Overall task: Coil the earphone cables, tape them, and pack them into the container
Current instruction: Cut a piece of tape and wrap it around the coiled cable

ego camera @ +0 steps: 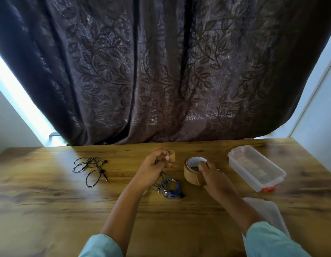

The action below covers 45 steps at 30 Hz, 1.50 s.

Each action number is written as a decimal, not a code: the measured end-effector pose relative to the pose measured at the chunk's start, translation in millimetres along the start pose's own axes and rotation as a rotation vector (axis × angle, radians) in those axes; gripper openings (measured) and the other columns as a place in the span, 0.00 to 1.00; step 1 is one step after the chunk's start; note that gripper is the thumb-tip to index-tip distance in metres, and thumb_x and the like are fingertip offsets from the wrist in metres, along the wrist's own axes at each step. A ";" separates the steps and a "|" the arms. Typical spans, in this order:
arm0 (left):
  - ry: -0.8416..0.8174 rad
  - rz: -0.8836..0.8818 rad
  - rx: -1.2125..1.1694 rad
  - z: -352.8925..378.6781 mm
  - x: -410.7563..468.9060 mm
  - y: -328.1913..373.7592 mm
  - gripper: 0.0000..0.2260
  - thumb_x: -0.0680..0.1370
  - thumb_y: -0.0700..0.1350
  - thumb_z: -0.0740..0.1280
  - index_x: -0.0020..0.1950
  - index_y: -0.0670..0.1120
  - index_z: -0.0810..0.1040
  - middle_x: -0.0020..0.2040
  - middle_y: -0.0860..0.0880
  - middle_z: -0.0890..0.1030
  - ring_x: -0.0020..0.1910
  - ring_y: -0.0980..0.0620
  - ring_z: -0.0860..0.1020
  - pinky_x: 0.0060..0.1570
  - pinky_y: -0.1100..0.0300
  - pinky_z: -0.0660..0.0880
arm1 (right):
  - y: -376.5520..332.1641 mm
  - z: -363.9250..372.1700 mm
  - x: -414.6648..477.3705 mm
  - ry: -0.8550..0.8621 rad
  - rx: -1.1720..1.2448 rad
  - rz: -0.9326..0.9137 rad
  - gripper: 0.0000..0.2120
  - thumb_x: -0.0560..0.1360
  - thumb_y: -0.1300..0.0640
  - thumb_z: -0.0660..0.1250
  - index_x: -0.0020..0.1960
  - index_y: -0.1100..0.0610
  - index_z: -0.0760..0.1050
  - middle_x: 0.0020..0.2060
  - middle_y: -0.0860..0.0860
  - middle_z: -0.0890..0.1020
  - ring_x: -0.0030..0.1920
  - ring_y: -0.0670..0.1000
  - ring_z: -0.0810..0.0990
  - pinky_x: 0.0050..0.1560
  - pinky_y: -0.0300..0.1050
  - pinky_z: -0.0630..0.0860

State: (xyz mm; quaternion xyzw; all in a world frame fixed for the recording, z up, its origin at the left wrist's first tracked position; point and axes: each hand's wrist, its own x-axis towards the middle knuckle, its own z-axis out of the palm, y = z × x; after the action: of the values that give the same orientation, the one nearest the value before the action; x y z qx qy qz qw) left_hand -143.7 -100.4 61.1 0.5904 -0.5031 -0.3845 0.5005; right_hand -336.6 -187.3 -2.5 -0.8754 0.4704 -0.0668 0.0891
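table (pixel 49 210) | black earphones (pixel 90 169) lie loose, 9 o'clock of left hand | left hand (pixel 155 164): fingers curled, pinches tape strip (pixel 172 156) | blue earphone bundle (pixel 169 188) on table at its 6 o'clock | right hand (pixel 213 176): fingers curled over tape roll (pixel 192 173), gripping it | container (pixel 255 167) open, 3 o'clock of roll | lid (pixel 266 214) at its 6 o'clock
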 end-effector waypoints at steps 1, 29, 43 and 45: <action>-0.003 0.004 0.003 -1.8 -1.6 0.1 0.05 0.81 0.36 0.58 0.47 0.40 0.72 0.46 0.46 0.78 0.47 0.52 0.83 0.41 0.73 0.72 | -3.3 -2.9 -0.4 -0.034 0.012 0.007 0.26 0.75 0.61 0.67 0.69 0.52 0.62 0.68 0.52 0.68 0.57 0.50 0.77 0.52 0.42 0.78; -0.036 -0.006 0.069 -130.8 -45.5 -7.5 0.05 0.80 0.36 0.59 0.48 0.41 0.73 0.43 0.49 0.81 0.49 0.45 0.83 0.59 0.43 0.72 | -171.0 -50.1 39.2 -0.214 1.083 -0.174 0.04 0.73 0.57 0.71 0.41 0.55 0.77 0.40 0.51 0.81 0.37 0.49 0.77 0.41 0.45 0.75; 0.079 -0.066 0.264 -185.4 -54.5 -34.2 0.10 0.78 0.52 0.63 0.51 0.47 0.77 0.44 0.45 0.82 0.43 0.48 0.82 0.51 0.44 0.77 | -236.8 -29.3 43.9 -0.318 1.059 -0.202 0.16 0.80 0.69 0.55 0.43 0.58 0.79 0.40 0.48 0.82 0.27 0.41 0.75 0.26 0.35 0.72; 0.139 -0.131 0.267 -189.8 -59.2 -35.9 0.15 0.77 0.59 0.61 0.53 0.49 0.75 0.45 0.46 0.81 0.45 0.45 0.80 0.52 0.42 0.76 | -247.2 -24.9 43.4 -0.320 1.020 -0.185 0.17 0.81 0.67 0.54 0.44 0.55 0.79 0.39 0.48 0.81 0.30 0.42 0.76 0.29 0.36 0.75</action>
State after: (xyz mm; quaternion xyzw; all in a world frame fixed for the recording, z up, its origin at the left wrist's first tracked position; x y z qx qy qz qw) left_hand 33.9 -3.9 61.6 0.7084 -0.4741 -0.3045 0.4251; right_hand -117.1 -92.0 77.3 -0.7583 0.2797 -0.1601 0.5667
